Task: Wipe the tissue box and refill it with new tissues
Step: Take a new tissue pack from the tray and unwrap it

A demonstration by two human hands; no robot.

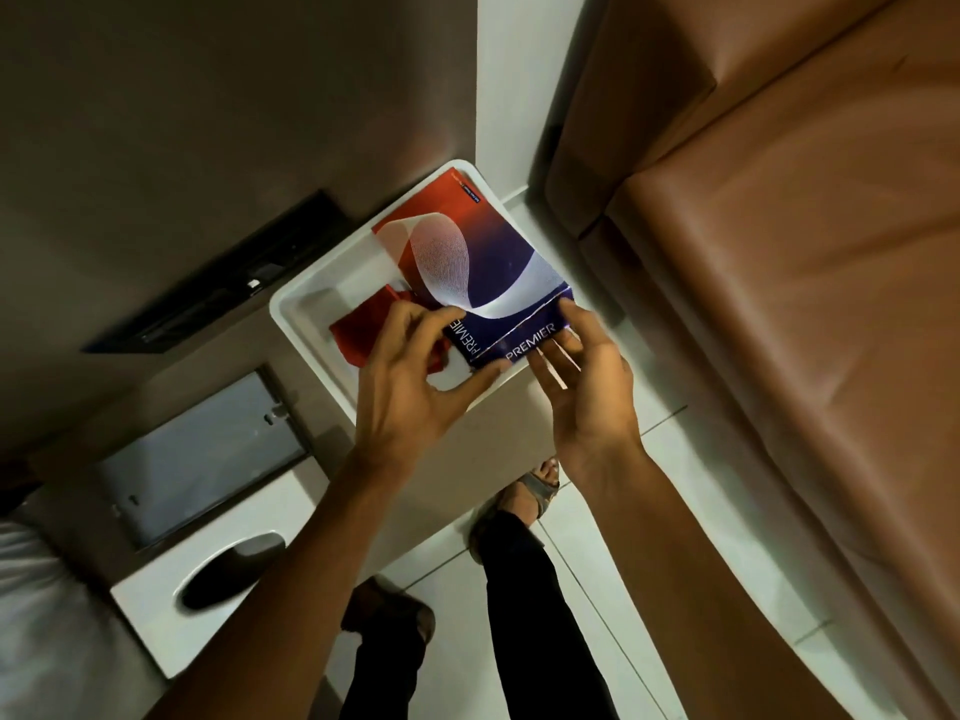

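A red and blue tissue pack (483,252) marked PREMIER lies tilted in an open white tissue box (306,304) on a beige tabletop. My left hand (410,366) pinches the pack's near left corner, thumb under its edge. My right hand (582,371) holds the pack's near right end, fingers on the blue side panel. A red cloth (363,330) lies crumpled inside the box, partly hidden under my left hand. The white lid (208,579) with a dark oval slot lies on the table at lower left.
A brown leather sofa (779,252) fills the right side. A grey metal plate (197,465) and a dark slot (223,283) are set in the tabletop. My feet in sandals (535,491) stand on white floor tiles below. White fabric (36,615) shows at far left.
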